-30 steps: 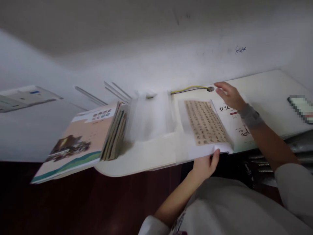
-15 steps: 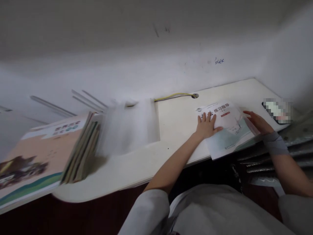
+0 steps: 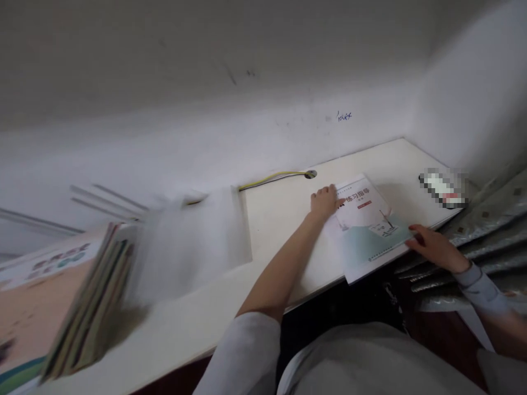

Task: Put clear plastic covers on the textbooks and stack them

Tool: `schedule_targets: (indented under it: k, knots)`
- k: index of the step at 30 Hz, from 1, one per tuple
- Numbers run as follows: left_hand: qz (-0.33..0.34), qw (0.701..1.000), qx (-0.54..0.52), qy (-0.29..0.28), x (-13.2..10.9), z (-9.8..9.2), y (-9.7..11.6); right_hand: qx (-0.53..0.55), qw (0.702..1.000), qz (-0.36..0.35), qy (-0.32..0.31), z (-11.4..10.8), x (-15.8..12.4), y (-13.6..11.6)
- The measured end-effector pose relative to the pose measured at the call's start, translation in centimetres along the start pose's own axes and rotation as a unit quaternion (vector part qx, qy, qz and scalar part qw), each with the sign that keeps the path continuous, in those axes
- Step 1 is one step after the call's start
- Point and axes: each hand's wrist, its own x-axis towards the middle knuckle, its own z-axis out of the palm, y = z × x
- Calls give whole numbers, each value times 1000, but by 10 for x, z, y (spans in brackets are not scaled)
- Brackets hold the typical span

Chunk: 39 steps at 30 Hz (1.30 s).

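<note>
A workbook [image 3: 370, 219] with a white and pale green cover lies at a slant on the white desk, its lower corner reaching past the front edge. My left hand [image 3: 325, 202] is at its upper left edge, fingers curled at the side and thumb over the cover. At the right lower corner, the bent thumb and fingers of my right hand [image 3: 434, 247] close on the workbook's edge. The underside of both grips is hidden.
Translucent whitish sheets [image 3: 193, 247] lie on the desk [image 3: 284, 236] left of centre. Farther left stand a stack of books [image 3: 90, 307] and a peach-coloured book cover [image 3: 37, 296], both blurred. A yellow-black cable [image 3: 272, 178] enters a desk hole. A phone-shaped, pixelated object [image 3: 442, 189] lies at right.
My left hand has gone from lying spread on the cover to the workbook's left edge. My right hand has slid down to the lower right corner. The view has shifted right.
</note>
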Motion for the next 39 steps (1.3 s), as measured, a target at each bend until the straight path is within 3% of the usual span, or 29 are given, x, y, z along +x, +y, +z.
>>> schedule_targets:
  k: [4,7,9,14,17,20,24,27,30,32,35,37,39]
  knots:
    - [-52,997,27,-41,-5,-14,-35,-21,999,-6,29,6,2,-7]
    - [-108,991,32,-75,-33,-20,-72,-44,996,-54,56,4,41,-24]
    - [-154,983,-21,-94,-58,-23,-101,-55,991,-109,61,7,75,-40]
    - [-235,951,-201,-12,-109,-25,-154,-34,959,-277,44,38,146,-80]
    - [-243,934,-259,39,-118,-25,-166,-1,936,-349,49,56,164,-89]
    - [-231,903,-355,68,-115,-26,-170,16,930,-359,74,62,165,-90]
    - [-193,848,-493,31,-106,-32,-170,66,939,-328,80,50,149,-92]
    - [-163,795,-584,-3,-99,-40,-171,138,942,-306,24,35,138,-95]
    - [-132,773,-619,36,-93,-41,-171,213,952,-217,-35,24,138,-95]
    - [-119,789,-594,97,-88,-35,-170,280,950,-125,-58,22,145,-96]
    - [-125,884,-424,153,-81,-21,-167,361,929,-46,-65,28,159,-99]
    - [-136,929,-312,147,-78,-12,-164,379,923,-57,-39,36,169,-103]
    - [-149,947,-255,129,-76,-5,-161,336,937,-98,9,45,175,-106]
